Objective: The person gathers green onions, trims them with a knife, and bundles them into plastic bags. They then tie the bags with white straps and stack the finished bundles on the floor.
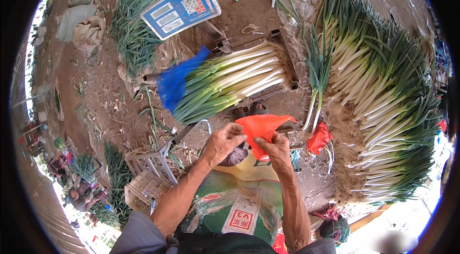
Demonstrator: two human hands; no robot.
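A thin red plastic sheet or bag (259, 127) is pinched between the thumb and fingers of my right hand (276, 149). My left hand (223, 143) is at the sheet's left edge, fingers curled; whether it grips the plastic cannot be made out. Just beyond my hands, a bundle of large green onions (237, 78) lies on a metal frame (287, 56), white stalks and roots to the right. Blue plastic (179, 78) covers part of its green leaves at the left end. A printed apron or sack (233, 196) covers my lap.
A scale's display panel (181, 7) stands beyond the bundle. Rows of green onions (381, 103) curve along the right, with loose stalks (316, 78) and a crumpled red bag (319, 138) nearer. More onion leaves (134, 24) lie far left. A plastic crate (147, 189) sits at left; people (77, 194) are beyond.
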